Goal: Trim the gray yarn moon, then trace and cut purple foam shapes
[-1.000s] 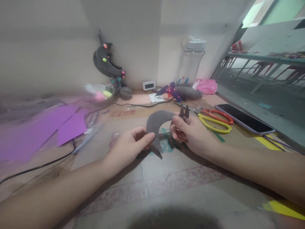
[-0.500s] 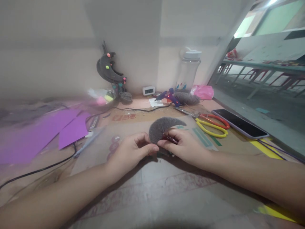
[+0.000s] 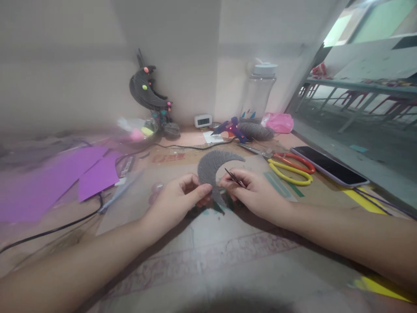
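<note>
Curving over the work surface (image 3: 202,265), between the two hands, is a grey crescent (image 3: 207,168), its body broad through the middle and narrowing to slim, pointed horns. The face looks ribbed, as if closely wrapped in yarn, with fine lines running across its width; the lower horn is darker and partly in shadow.

Both forearms come in from the bottom corners and slant inward, so the hands face each other across the crescent. The left hand (image 3: 179,194) pinches the crescent's lower outer edge, thumb laid along the front and fingers bent behind. The right hand (image 3: 254,188), beside the hollow, grips a dark pointed tool (image 3: 234,178) between thumb and curled fingers, its tip aimed up and to the left; whether those fingers also touch the crescent, I cannot tell.

The long axis, horn to horn, runs steeply from upper right to lower left. The rounded back faces left and up, the hollow opens to the right, the upper horn points right and the lower one down.
</note>
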Available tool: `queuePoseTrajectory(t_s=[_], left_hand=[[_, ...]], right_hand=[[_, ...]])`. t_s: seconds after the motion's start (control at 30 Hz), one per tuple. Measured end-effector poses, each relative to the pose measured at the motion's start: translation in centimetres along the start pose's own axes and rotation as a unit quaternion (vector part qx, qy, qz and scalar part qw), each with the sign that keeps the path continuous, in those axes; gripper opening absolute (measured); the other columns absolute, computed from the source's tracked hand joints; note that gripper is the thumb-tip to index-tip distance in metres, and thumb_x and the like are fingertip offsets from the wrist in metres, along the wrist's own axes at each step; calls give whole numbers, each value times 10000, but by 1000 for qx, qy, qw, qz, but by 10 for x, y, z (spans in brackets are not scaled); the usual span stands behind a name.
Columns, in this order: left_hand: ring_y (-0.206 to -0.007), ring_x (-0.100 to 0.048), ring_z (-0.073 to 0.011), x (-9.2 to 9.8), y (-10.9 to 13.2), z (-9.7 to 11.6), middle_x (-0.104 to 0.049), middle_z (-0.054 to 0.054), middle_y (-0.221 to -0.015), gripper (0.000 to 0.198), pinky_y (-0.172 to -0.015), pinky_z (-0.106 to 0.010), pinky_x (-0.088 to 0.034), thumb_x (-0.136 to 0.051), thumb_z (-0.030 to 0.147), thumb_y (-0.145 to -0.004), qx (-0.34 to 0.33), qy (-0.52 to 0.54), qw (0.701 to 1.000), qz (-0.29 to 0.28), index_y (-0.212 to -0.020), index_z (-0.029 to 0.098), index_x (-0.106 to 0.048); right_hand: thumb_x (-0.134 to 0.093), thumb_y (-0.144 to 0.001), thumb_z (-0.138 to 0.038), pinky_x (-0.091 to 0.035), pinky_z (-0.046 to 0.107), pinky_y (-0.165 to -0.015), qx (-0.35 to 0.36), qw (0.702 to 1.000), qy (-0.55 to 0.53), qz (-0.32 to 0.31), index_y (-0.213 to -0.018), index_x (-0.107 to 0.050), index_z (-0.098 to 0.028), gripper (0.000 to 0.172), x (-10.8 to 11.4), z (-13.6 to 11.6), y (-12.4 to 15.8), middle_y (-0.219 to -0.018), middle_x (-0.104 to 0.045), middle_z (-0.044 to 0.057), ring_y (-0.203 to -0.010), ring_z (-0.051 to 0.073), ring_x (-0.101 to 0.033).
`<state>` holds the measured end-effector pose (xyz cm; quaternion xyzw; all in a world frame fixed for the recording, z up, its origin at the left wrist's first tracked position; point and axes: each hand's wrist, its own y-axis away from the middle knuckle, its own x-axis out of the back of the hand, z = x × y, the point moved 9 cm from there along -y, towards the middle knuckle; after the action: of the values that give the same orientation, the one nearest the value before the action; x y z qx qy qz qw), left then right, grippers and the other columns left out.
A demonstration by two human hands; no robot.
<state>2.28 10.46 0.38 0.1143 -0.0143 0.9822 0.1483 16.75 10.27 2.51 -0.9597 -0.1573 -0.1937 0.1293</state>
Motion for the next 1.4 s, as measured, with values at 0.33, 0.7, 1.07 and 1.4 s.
queuePoseTrajectory(t_s=[0.33, 0.7, 1.07, 1.4], left_hand=[[-618, -604, -130, -7, 4, 0, -666, 16, -660, 266, -588, -254, -441, -686, 398, -845, -7, -8, 999, -42, -725, 194, -563], [-615, -581, -135, -12, 8, 5, -662, 3, -686, 290, -577, -251, -434, -593, 417, -909, -27, -71, 995, -70, -758, 179, -659], [-663, -600, -149, -15, 10, 4, -679, 1, -745, 243, -593, -248, -454, -608, 416, -907, -35, -63, 994, -88, -897, 192, -704], [-542, -506, -115, -10, 8, 15, -574, 15, -588, 385, -554, -234, -422, -497, 385, -950, -54, -57, 995, -58, -636, 188, -600]], right_hand=[[-666, -820, -258, -358, 272, -606, 84, 993, 86, 0, -663, -580, -203, 188, -1, -20, -2, -668, -536, -15, -652, 138, -494], [-548, -913, -271, -375, 270, -592, 68, 997, 17, -45, -597, -523, -206, 324, -7, -20, 3, -599, -507, -20, -610, 132, -496], [-630, -849, -308, -325, 254, -504, -28, 996, -78, -26, -637, -533, -217, 251, -8, -1, 4, -543, -492, -50, -519, 111, -436], [-602, -870, -380, -346, 266, -542, 2, 998, -65, 4, -603, -514, -216, 325, -2, -1, 5, -561, -473, -40, -544, 113, -430]])
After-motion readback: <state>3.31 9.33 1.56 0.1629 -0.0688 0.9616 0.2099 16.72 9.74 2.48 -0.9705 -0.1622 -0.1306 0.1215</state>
